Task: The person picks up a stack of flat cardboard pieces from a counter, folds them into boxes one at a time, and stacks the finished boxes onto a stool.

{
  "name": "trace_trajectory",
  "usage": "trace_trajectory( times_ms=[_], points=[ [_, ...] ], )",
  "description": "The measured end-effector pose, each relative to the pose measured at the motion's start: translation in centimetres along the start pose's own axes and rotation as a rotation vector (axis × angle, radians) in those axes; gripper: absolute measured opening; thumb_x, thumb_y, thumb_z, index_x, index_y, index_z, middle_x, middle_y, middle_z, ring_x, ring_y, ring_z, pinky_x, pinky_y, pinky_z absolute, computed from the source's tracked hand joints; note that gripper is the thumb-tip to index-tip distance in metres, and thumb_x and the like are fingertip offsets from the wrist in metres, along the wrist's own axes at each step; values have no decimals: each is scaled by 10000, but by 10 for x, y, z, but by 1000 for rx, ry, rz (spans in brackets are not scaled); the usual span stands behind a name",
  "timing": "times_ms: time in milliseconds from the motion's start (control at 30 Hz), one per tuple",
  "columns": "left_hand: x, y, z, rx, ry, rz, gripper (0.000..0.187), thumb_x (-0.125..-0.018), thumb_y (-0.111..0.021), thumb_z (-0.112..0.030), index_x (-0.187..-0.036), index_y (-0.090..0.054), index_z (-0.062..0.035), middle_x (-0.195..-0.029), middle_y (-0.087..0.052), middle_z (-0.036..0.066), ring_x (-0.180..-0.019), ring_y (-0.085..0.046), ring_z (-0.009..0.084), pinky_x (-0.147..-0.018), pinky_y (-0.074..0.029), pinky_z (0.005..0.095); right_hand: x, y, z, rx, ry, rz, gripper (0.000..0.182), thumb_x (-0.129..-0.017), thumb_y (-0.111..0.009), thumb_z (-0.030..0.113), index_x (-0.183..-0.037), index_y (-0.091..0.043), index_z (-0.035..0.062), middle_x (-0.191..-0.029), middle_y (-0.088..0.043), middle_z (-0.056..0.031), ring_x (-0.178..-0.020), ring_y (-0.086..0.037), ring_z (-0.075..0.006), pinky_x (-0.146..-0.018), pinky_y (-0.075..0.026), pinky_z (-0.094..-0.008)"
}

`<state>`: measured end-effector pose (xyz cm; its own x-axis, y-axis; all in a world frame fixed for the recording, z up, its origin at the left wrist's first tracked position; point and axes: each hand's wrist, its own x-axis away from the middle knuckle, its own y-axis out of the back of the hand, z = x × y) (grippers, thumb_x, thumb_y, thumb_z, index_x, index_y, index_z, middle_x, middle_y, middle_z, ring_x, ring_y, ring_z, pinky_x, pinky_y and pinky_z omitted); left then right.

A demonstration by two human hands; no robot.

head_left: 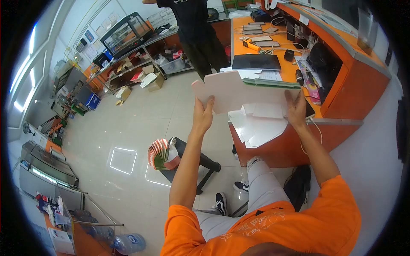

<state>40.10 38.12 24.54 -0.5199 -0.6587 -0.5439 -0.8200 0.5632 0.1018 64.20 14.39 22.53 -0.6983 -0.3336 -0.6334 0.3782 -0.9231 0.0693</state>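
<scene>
A pale, flat cardboard box blank (232, 91) with cut flaps and a green folded edge at its upper right is held up in front of me. My left hand (203, 114) grips its left end, thumb on the near face. At the right end, my right hand (295, 107) is closed on it. Just below, white cardboard sheets (258, 128) with folded flaps lie at the corner of the orange desk (290, 76). On a dark stool (205, 160) to my left sits a fanned stack of red-and-green cartons (158, 154).
A black laptop (256, 62), phones and tangled cables lie on the desk. A person in dark clothes (194, 34) stands beyond it, by a shelf counter with a glass display case (128, 34). Cardboard boxes (154, 82) sit on the tiled floor, and water bottles (128, 243) are at lower left.
</scene>
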Motion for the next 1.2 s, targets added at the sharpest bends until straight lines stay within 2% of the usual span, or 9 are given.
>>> trace_trajectory(
  times_ms=[133, 200, 400, 533, 633, 700, 800, 1000, 1200],
  points=[
    [-17, 29, -53, 8, 21, 131, 497, -1038, -591, -178, -1458, -413, 21, -1333, -605, 135, -1186, -593, 198, -1049, -445, 337, -7, 8, 44, -112, -25, 17, 399, -1009, -680, 323, -1146, -614, -46, -1032, -692, -141, -925, -642, -158, -833, -505, -307],
    [-25, 41, -70, -101, 242, 297, 468, -1017, -618, -174, -1412, -475, 33, -1251, -657, 121, -1082, -645, 185, -982, -490, 325, -8, 12, 50, -38, -133, 72, 377, -1003, -688, 301, -1138, -620, -44, -1015, -696, -134, -909, -644, -159, -824, -509, -305],
    [-11, 37, -48, 7, 452, 173, 437, -982, -640, -147, -1370, -535, 24, -1201, -689, 137, -1044, -668, 201, -925, -523, 339, 15, 1, 27, 46, -171, 74, 353, -1010, -675, 261, -1173, -612, -46, -995, -700, -115, -904, -644, -159, -831, -512, -309],
    [-23, 43, -90, -111, 63, 193, 482, -983, -683, -179, -1392, -518, 16, -1206, -680, 119, -1036, -659, 170, -902, -537, 332, 13, -4, 33, -120, 33, -46, 363, -1031, -646, 275, -1205, -587, -39, -1036, -691, -113, -904, -643, -165, -845, -513, -322],
    [-50, 46, -171, -191, -44, 265, 515, -977, -701, -186, -1410, -507, 14, -1219, -678, 130, -1052, -654, 171, -923, -529, 329, -9, 15, 24, -171, -328, 285, 369, -1060, -594, 318, -1201, -578, -23, -1084, -664, -89, -963, -626, -116, -849, -501, -250],
    [-66, 46, -206, -360, -145, 395, 524, -976, -701, -203, -1410, -508, 19, -1215, -678, 139, -1035, -661, 181, -921, -528, 320, -11, 10, 33, -367, -453, 315, 343, -1066, -582, 309, -1193, -588, -9, -1060, -660, -68, -978, -615, -82, -836, -494, -212],
    [-76, 45, -222, -342, 85, 379, 511, -975, -685, -222, -1396, -523, 16, -1207, -675, 148, -1054, -653, 201, -950, -506, 324, -18, 8, 54, -566, -374, 125, 345, -1067, -579, 274, -1266, -568, -8, -1143, -664, -81, -1011, -618, -109, -892, -492, -245],
    [-79, 58, -154, -354, 328, 407, 507, -961, -639, -214, -1398, -525, 16, -1248, -653, 152, -1132, -606, 218, -1024, -441, 325, -16, 24, 63, -336, -229, 173, 426, -1078, -556, 283, -1357, -492, -31, -1232, -642, -111, -1076, -595, -139, -969, -458, -273],
    [-44, 38, -67, -245, 164, 419, 522, -990, -585, -122, -1464, -418, 21, -1323, -597, 160, -1244, -549, 228, -1085, -410, 349, 12, 24, 45, -55, -70, 200, 481, -1091, -521, 309, -1406, -419, -40, -1298, -593, -168, -1149, -569, -207, -1020, -432, -325]
  ],
)
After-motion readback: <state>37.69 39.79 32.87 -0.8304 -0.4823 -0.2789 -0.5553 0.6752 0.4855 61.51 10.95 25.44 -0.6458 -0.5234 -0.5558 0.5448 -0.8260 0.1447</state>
